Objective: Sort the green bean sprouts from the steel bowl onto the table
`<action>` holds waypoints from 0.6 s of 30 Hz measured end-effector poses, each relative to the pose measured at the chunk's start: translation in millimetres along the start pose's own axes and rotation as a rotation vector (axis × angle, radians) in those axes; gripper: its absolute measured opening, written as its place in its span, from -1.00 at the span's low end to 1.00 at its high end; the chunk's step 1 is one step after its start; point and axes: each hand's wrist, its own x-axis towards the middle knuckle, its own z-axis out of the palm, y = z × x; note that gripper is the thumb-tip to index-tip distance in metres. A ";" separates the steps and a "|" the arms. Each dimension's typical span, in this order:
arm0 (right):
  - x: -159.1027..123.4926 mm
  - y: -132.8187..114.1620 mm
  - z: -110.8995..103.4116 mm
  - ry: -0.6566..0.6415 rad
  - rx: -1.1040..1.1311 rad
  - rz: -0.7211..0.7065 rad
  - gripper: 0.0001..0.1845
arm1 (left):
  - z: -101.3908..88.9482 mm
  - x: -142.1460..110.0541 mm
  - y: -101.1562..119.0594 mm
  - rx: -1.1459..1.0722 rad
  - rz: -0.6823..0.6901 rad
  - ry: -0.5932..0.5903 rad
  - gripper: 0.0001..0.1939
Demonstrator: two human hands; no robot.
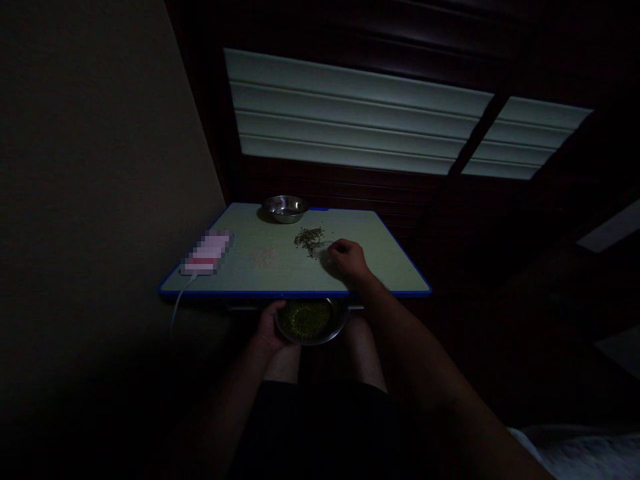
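My left hand (pixel 271 328) grips the left rim of a metal bowl (pixel 337 328), thumb on top. Inside the bowl lie small green beans or grains (pixel 306 319), too dim to name surely. It is over my lap, just below the table's front edge. My right hand (pixel 349 258) is above the table (pixel 385 267), its fingers pinched on a small clear object (pixel 323 247) whose kind I cannot make out. That object reaches the right side of a loose heap of small brown seeds or beans (pixel 309 238). A faint pale scatter of grains (pixel 265 258) lies left of the heap.
Another metal bowl (pixel 286 209) stands at the table's back edge. A phone (pixel 206 253), blurred out, lies at the left with a white cable (pixel 177 303) hanging over the front edge. A wall rises on the left; dark wooden panelling with pale slats (pixel 350 113) stands behind.
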 end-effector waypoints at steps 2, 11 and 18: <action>-0.1 -0.4 -0.1 0.009 0.030 -0.003 -0.85 | -0.5 0.1 0.1 0.008 -0.009 0.002 -0.65; 0.7 4.6 1.5 -0.028 0.017 0.003 -0.85 | -0.1 0.6 1.1 0.035 -0.028 0.010 -0.55; -0.9 0.1 1.1 -0.052 0.073 0.004 -0.85 | -0.4 1.0 1.6 0.026 -0.043 0.024 -0.54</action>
